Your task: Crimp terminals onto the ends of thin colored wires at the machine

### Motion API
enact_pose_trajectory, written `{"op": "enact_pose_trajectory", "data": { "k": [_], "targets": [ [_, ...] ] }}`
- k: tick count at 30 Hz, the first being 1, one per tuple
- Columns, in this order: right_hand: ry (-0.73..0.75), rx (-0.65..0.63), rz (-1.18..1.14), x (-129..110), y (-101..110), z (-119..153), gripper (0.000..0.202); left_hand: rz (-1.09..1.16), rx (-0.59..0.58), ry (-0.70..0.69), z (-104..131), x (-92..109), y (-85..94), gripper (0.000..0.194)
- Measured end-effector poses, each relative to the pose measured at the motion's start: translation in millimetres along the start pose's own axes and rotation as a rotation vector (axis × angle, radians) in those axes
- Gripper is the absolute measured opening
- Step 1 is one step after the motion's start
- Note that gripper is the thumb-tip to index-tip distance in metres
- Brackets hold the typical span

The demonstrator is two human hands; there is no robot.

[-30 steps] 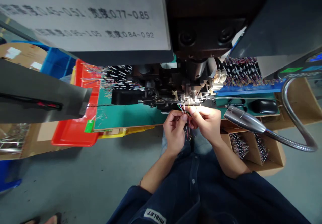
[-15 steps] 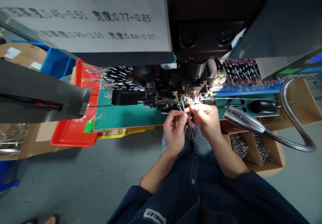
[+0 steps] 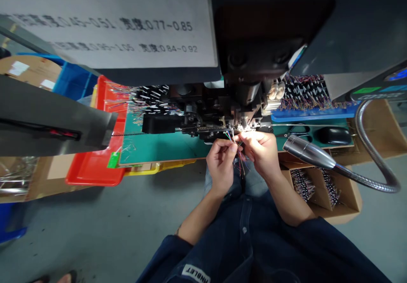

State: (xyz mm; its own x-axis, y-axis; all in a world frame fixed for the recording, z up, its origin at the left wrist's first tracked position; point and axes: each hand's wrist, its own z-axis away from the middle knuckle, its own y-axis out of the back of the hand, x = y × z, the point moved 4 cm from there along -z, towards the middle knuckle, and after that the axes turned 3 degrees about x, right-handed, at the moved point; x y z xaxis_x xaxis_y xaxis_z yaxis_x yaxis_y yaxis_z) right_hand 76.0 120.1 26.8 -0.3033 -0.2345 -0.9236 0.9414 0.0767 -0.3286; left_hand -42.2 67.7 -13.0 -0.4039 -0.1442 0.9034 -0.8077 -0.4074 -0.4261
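Both hands meet at the front of a dark crimping machine (image 3: 219, 115), under its lit head. My left hand (image 3: 222, 162) is closed, thumb against fingers, on a bundle of thin coloured wires (image 3: 229, 136). Some wire ends fan out above the fingertips, and others hang below between the hands. My right hand (image 3: 262, 151) is pinched at the machine's bright working point, its fingertips on a thin wire whose end is hidden by the fingers and the glare. A terminal strip (image 3: 127, 134) runs in from the left towards that point.
A metal gooseneck lamp (image 3: 308, 150) reaches in close to my right forearm. On the green bench top (image 3: 165, 147) lie scissors (image 3: 297, 131) and a black mouse-shaped object (image 3: 334, 135). A red tray (image 3: 95, 168) is left; a cardboard box (image 3: 348, 202) with wire bundles stands lower right.
My hands hold almost the same pose at the machine. The machine's dark upper head parts look slightly shifted and blurred, and the view has moved a little.
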Motion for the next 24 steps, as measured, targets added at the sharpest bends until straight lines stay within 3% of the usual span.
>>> {"op": "enact_pose_trajectory", "data": {
  "k": [7,13,24],
  "targets": [
    [0.032,-0.068,0.173,-16.8,-3.6,8.2,0.042,0.035,-0.097,0.011,1.4,-0.1,-2.8,0.025],
    [0.038,-0.018,0.114,-12.8,-2.8,8.3,0.032,0.025,-0.043,0.0,2.7,-0.3,-3.6,0.028],
    [-0.071,-0.005,-0.014,3.3,-3.1,0.1,0.037,0.029,0.03,-0.018,0.2,-1.0,-0.2,0.027]
  ]
}}
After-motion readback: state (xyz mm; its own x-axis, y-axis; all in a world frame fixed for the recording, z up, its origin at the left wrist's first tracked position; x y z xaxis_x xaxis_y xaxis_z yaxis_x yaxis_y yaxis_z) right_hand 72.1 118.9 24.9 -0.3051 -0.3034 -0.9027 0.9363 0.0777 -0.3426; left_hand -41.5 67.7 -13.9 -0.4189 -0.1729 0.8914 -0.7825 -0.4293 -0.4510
